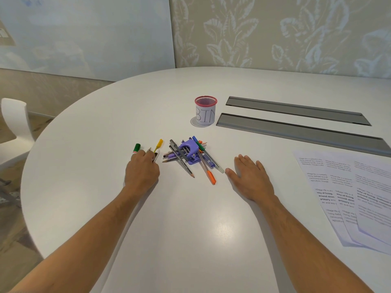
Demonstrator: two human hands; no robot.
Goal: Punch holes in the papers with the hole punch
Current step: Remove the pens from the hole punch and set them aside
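Head view: one hole punch [189, 152], two hands.

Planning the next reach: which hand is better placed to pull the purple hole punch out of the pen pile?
Probably the right hand: it lies flat and empty beside the purple hole punch, while the left hand already grips markers.

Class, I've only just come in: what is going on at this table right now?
A person sits at a white table. The left hand is closed over a few pens, including a green marker. The right hand lies flat and open, holding nothing. Between them, a purple hole punch sits buried under a pile of pens and pencils. The printed papers lie untouched to the right, not yet punched. A cup marked BIN stands behind.
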